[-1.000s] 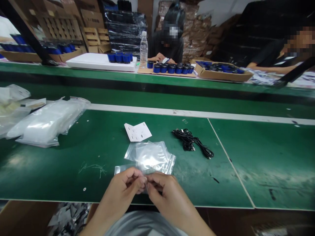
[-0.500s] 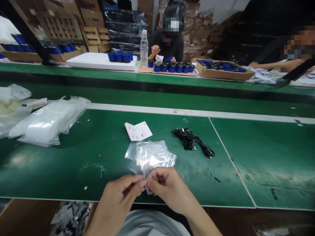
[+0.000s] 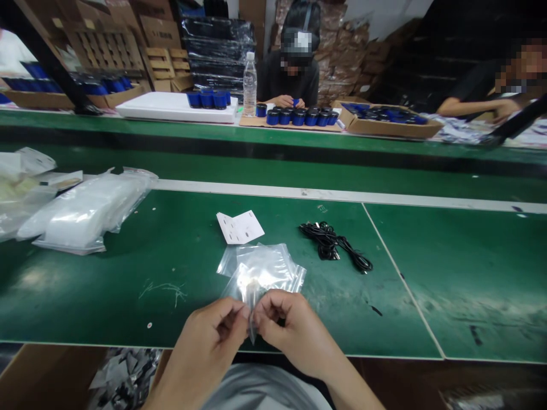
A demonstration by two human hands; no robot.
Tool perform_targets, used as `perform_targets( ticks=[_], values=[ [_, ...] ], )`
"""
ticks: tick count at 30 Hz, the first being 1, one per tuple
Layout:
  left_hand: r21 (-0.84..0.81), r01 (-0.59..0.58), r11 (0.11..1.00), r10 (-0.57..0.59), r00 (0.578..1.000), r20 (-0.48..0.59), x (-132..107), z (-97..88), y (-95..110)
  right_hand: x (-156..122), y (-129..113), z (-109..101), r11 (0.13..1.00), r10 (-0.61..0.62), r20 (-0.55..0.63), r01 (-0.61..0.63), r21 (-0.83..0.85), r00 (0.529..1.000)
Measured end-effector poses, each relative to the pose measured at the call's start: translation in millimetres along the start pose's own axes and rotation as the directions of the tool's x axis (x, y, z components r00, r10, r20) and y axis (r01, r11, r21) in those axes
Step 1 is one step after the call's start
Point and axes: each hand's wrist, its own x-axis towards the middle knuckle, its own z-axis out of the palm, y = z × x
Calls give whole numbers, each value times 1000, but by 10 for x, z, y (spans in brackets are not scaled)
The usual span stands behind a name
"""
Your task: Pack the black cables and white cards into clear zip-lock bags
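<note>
Close to the table's front edge, my left hand and my right hand pinch the two sides of a clear zip-lock bag, whose mouth points toward me. Both hands have thumb and fingers pressed together. Just beyond them lies a loose pile of clear plastic bags, flat and shiny. Behind the pile rests a folded white leaflet with small dark prints. To its right are several bundled black cables.
Large packs of plastic bags lie at the left. Across the table stand a water bottle, blue-and-black cups and a cardboard tray. A co-worker sits opposite. An open carton with silvery scraps is below the front edge.
My hands have drawn slightly apart at the bag's mouth, and the bag shows more between them. The co-worker opposite has lowered a raised hand to the blue item.
</note>
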Motion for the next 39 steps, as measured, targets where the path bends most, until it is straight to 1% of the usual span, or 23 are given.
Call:
perform_targets(
  ticks=[2, 5, 8, 10, 12, 18, 23, 25, 27, 29, 30, 31, 32, 33, 35, 36, 37, 39],
  values=[
    [100, -44, 994, 44, 999, 10, 25, 2, -19, -30, -22, 20, 991, -52, -43, 46, -124, 998],
    [148, -70, 986, 71, 997, -2, 58, 17, -43, -83, -43, 62, 961, -147, -117, 114, -251, 982],
    [123, -119, 985, 121, 993, -6, 81, 44, -67, -114, -45, 106, 937, -193, -86, 157, -312, 978],
    [75, -153, 985, 152, 988, 25, 97, 65, -86, -110, -38, 126, 923, -198, -54, 168, -346, 979],
    [34, -162, 986, 161, 986, 44, 118, 84, -101, -99, -30, 136, 910, -210, -49, 177, -374, 977],
    [-63, -141, 988, 143, 989, 25, 193, 101, -71, -76, -29, 111, 882, -210, 14, 196, -429, 978],
    [-37, -153, 988, 152, 988, -9, 205, 86, -64, -28, -61, 77, 855, -204, -74, 141, -499, 976],
    [-14, -165, 986, 164, 986, -30, 200, 89, -85, -15, -63, 89, 808, -206, -95, 115, -578, 974],
    [32, -182, 983, 183, 981, -61, 192, 98, -114, -2, -52, 111, 724, -230, -115, 91, -684, 966],
    [93, -200, 975, 210, 972, -104, 180, 110, -144, 16, -37, 125, 630, -273, -157, 53, -775, 949],
    [120, -205, 971, 220, 967, -128, 173, 114, -157, 29, -33, 125, 597, -292, -187, 26, -802, 938],
    [138, -210, 968, 230, 962, -146, 166, 117, -167, 43, -34, 122, 585, -301, -220, -3, -811, 928],
    [147, -214, 966, 236, 959, -157, 160, 117, -175, 57, -39, 116, 595, -292, -240, -20, -803, 926],
    [150, -218, 964, 242, 957, -163, 154, 114, -180, 71, -47, 110, 627, -270, -242, -21, -779, 932],
    [147, -230, 962, 253, 953, -167, 144, 99, -181, 94, -66, 101, 708, -214, -186, 21, -706, 959],
    [144, -231, 962, 253, 953, -168, 141, 86, -180, 103, -77, 94, 732, -191, -156, 35, -680, 969],
    [140, -223, 965, 245, 954, -171, 139, 71, -179, 112, -88, 83, 737, -174, -147, 30, -675, 974],
    [125, -196, 972, 217, 960, -177, 139, 41, -180, 130, -119, 32, 699, -140, -175, -28, -715, 975]
  ],
)
